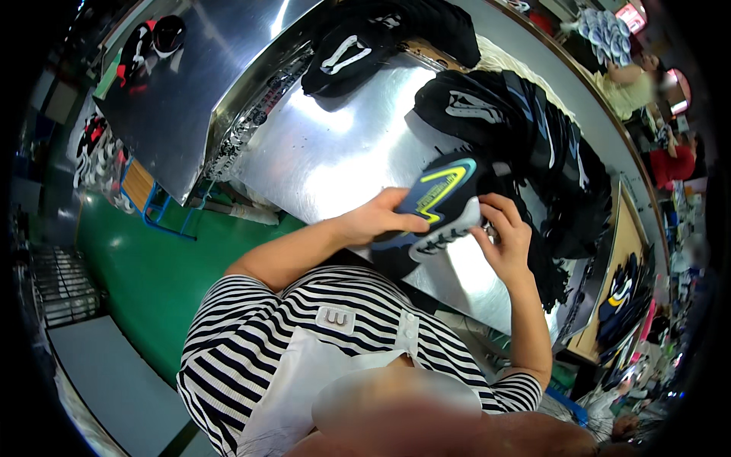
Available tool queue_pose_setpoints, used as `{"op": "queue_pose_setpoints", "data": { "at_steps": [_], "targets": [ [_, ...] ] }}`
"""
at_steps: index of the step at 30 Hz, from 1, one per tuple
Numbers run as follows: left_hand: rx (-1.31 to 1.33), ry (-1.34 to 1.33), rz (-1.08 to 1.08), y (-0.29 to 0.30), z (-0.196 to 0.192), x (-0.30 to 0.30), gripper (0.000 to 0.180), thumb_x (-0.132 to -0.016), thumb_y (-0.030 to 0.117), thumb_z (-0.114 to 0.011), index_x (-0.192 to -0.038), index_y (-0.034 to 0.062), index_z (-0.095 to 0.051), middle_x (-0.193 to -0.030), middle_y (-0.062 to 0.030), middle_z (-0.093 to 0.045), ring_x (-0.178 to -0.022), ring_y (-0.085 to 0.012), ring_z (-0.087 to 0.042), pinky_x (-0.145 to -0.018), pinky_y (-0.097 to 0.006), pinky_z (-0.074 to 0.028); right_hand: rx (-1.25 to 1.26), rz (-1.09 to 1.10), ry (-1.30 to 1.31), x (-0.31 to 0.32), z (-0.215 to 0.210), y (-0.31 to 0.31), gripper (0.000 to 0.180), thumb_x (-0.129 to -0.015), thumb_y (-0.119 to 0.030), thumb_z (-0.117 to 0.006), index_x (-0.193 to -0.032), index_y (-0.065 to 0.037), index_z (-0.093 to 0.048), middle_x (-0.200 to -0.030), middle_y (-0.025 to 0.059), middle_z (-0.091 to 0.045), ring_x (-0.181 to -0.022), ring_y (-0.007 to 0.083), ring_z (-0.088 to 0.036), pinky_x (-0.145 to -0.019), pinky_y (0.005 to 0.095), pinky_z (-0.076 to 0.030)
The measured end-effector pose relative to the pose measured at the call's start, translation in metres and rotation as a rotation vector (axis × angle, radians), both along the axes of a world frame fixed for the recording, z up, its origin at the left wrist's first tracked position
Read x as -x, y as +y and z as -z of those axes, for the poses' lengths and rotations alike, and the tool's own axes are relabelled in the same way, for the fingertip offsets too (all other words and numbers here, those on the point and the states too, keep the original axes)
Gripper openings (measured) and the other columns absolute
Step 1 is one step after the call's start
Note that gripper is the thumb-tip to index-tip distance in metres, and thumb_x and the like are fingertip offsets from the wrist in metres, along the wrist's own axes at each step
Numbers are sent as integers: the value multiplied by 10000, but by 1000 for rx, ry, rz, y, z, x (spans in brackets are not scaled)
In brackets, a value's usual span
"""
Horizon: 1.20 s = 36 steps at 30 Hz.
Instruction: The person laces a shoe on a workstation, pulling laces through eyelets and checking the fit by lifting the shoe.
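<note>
In front of my chest I hold a dark blue shoe upper (426, 199) with a bright yellow zigzag line and a light grey eyelet strip (445, 238). My left hand (384, 215) grips its left edge, thumb on top and fingers behind. Thumb and fingertips of my right hand (502, 238) pinch the upper end of the grey strip. Black material hangs below and beside the upper, partly hidden by my hands. Just beyond lie stacked black shoe uppers (506, 114) with white and blue-grey parts, and another black pile (346, 57).
A shiny metal table (289, 145) spans the space ahead, with dark scraps along its raised edge. A second metal table (179, 91) carries a few shoe parts. A blue-framed stool (148, 194) stands on the green floor. Other people (674, 161) are far right.
</note>
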<state>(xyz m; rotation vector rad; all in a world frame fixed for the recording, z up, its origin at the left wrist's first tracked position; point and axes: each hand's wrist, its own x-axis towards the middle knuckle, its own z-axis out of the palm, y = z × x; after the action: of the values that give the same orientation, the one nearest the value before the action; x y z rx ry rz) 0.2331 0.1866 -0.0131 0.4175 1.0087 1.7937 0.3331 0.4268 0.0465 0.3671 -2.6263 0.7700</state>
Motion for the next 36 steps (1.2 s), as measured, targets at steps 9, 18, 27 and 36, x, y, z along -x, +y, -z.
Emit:
{"op": "queue_pose_setpoints", "data": {
  "at_steps": [9, 18, 27, 36],
  "targets": [
    [569, 1217, -710, -148, -54, 90, 175, -841, 61, -717, -959, -56, -659, -905, -107, -572, -809, -219, -583, -713, -321, -453, 275, -81, 25, 219, 56, -99, 540, -802, -110, -750, -1303, -108, -549, -1335, 130, -580, -1063, 372, -630, -821, 397, -531],
    [826, 1615, -579, -119, -60, 197, 172, -868, 25, -632, -1035, -17, -639, -920, -130, -541, -789, -325, -578, -683, -375, -455, 406, -232, 120, 224, 74, -88, 165, -881, -54, -670, -1020, 10, -607, -898, 131, -580, -741, 221, -580, -650, 326, -461],
    [1297, 2124, -419, 44, 91, 381, 349, -880, 139, -598, -1229, 118, -604, -1030, -107, -602, -809, -284, -668, -645, -408, -541, 2394, 212, -381, 50, 168, -46, 250, -963, -213, -453, -1096, -54, -593, -845, 22, -627, -630, 161, -588, -550, 214, -444],
    [497, 1320, 72, -16, -8, 181, 616, -862, 340, -721, -1378, 64, -528, -1410, -141, -514, -1329, -311, -462, -1109, -426, -352, 192, 491, -173, 73, 123, -4, 180, -846, -86, -689, -1022, -51, -684, -955, 106, -629, -707, 298, -642, -651, 359, -523]
  ]
}}
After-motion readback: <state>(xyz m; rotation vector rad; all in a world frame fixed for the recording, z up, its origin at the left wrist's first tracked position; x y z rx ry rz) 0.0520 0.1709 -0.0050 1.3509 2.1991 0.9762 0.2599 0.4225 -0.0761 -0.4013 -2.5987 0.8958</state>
